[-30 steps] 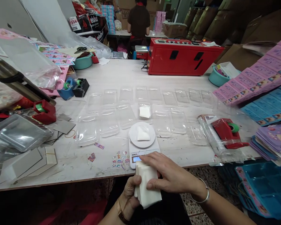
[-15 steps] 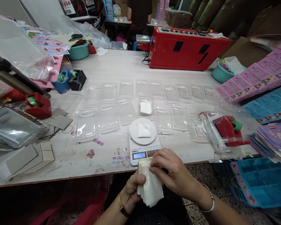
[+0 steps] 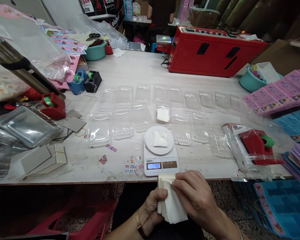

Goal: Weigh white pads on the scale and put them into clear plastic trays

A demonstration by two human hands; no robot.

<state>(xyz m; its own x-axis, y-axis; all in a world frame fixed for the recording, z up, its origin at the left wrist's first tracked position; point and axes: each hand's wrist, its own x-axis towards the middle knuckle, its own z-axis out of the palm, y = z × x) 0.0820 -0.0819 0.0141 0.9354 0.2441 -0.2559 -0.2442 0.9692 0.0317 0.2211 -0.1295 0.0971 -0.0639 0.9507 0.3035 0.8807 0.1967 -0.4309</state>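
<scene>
Head view: on the white surface (image 3: 135, 71), a scale (image 3: 164, 158) sits near the front edge; before it, the left hand (image 3: 152, 205) wraps a stack of white sheets (image 3: 173, 206), the right hand (image 3: 198, 193) pinching its upper sheet; a white packet (image 3: 160, 138) lies on the scale.

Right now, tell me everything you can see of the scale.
The scale is white, plastic-looking, with a round plate, a blue-lit display showing 43 (decimal point unclear) and a button panel. It sits flat near the front edge of the table. A white square piece rests on its plate; whether the held sheets touch it is unclear.
</scene>
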